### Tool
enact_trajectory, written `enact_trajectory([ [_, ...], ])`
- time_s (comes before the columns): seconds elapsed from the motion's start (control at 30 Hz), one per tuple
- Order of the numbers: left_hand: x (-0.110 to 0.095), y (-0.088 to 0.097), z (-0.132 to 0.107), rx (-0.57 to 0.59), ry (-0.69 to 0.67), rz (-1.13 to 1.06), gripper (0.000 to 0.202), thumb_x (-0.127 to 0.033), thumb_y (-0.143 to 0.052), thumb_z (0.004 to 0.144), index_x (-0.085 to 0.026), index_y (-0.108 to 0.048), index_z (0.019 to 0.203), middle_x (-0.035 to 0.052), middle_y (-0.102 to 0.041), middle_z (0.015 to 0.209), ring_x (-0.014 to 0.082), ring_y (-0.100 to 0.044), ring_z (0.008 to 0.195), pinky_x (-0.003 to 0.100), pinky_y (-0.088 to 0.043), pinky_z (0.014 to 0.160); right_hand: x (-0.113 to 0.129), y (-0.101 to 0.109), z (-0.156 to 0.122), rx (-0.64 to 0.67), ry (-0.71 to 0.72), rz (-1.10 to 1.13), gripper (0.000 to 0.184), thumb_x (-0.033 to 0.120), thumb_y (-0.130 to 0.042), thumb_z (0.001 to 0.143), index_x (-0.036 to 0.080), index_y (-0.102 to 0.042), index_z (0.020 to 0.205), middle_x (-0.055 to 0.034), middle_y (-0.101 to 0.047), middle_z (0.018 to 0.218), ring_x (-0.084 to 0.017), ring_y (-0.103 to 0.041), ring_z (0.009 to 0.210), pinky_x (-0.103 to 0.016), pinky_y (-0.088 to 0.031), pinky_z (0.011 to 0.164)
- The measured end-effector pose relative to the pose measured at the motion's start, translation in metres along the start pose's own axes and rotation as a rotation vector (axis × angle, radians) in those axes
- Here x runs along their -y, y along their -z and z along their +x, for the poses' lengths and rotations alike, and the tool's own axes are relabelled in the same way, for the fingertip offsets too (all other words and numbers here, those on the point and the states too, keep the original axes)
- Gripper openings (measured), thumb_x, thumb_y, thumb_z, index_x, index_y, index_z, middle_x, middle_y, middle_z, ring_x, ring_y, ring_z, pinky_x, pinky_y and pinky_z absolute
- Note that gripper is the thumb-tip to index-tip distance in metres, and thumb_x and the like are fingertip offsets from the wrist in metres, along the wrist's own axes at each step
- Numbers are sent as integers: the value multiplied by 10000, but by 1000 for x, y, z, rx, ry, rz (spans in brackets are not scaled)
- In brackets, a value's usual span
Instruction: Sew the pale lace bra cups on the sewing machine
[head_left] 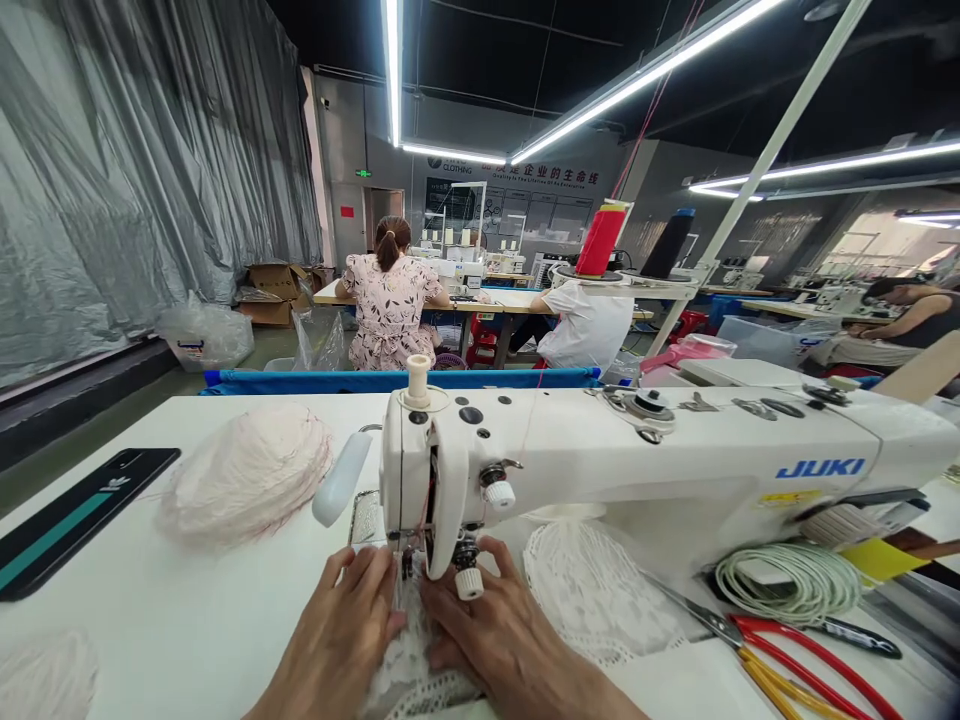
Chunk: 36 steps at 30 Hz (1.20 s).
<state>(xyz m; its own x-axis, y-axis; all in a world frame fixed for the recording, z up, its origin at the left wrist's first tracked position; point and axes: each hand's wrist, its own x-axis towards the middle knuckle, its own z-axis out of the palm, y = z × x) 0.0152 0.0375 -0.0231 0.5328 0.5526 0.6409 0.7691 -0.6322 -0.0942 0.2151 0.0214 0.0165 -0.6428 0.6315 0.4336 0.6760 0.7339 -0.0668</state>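
Under the needle area of the white sewing machine (517,440) lies a strip of white lace fabric (420,680). My left hand (349,610) rests on its left side, fingers together near the presser foot (407,565) and thumb against the lace. On the other side my right hand (495,625) presses the lace with bent fingers, close to the needle and partly behind a white knob (469,583). Both hands hold the lace to the bed; their fingertips are partly hidden. A second white lace piece (592,590) lies under the machine arm, right of my right hand.
A pile of white lace pieces (251,470) sits left of the machine, near a dark ruler-like board (82,515). Red-handled scissors (795,645) and coiled pale cord (787,580) lie at right. A red thread cone (600,240) stands behind. Other people sit at machines farther back.
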Motion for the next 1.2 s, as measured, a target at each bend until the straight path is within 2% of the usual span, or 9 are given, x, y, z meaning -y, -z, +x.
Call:
enact_trajectory([
  [0.2,-9,-9,-14,-19,23,36,244,-242,-378,931,-151,-598,987,95,-663,937,236,-578,914,411,-369,865,0,1,-3,-7,53,6,312,486,-482,908,195,-590,932,-26,-655,806,-173,-581,781,-385,-331,875],
  [0.43,-6,-5,-8,-36,-55,113,226,-253,-404,932,-149,-591,1005,95,-672,962,226,-569,917,387,-372,850,0,1,-5,15,32,-16,276,460,-494,910,200,-582,936,-28,-663,828,-184,-586,833,-404,-326,903],
  [0.57,-10,14,-1,66,-30,95,233,-192,-389,935,-139,-616,941,93,-659,937,225,-574,900,389,-366,850,4,11,-5,81,25,47,275,444,-483,919,188,-562,984,-53,-662,943,-197,-571,942,-417,-280,967],
  [0.67,-14,36,3,105,-45,-85,301,-176,-314,968,-160,-612,933,72,-648,991,209,-568,926,398,-340,870,7,18,-5,123,186,162,436,561,-460,884,158,-545,1027,-77,-642,1036,-195,-550,993,-402,-247,1001],
  [0.83,-21,56,-4,62,-160,-338,511,-527,-247,938,-190,-596,778,27,-617,758,185,-545,721,347,-374,730,18,20,-7,165,258,196,400,544,-475,880,150,-544,882,-68,-616,934,-178,-547,838,-376,-338,907],
  [0.9,-23,56,-9,49,-184,-287,484,-434,-246,961,-193,-580,706,18,-594,686,178,-521,658,348,-364,687,26,19,-9,152,208,162,261,367,-475,922,164,-526,767,-55,-599,838,-162,-529,747,-344,-382,808],
  [0.97,-25,55,-13,32,-168,-284,389,-195,-298,956,-182,-560,668,6,-575,654,158,-505,628,338,-358,682,32,18,-11,117,157,151,243,209,-423,939,164,-511,716,-42,-582,756,-151,-513,697,-319,-390,735],
  [1.1,-24,57,-18,29,-106,-385,337,-18,-298,894,-155,-550,716,25,-576,687,155,-508,641,332,-363,685,36,18,-17,47,141,228,352,431,-394,954,138,-530,813,-68,-606,811,-171,-529,733,-327,-395,716],
  [1.2,-23,60,-18,27,-92,-415,314,-32,-293,906,-143,-555,772,22,-580,694,151,-511,627,333,-362,685,35,15,-21,6,147,260,291,306,-313,993,143,-523,875,-74,-624,887,-165,-542,768,-315,-389,718],
])
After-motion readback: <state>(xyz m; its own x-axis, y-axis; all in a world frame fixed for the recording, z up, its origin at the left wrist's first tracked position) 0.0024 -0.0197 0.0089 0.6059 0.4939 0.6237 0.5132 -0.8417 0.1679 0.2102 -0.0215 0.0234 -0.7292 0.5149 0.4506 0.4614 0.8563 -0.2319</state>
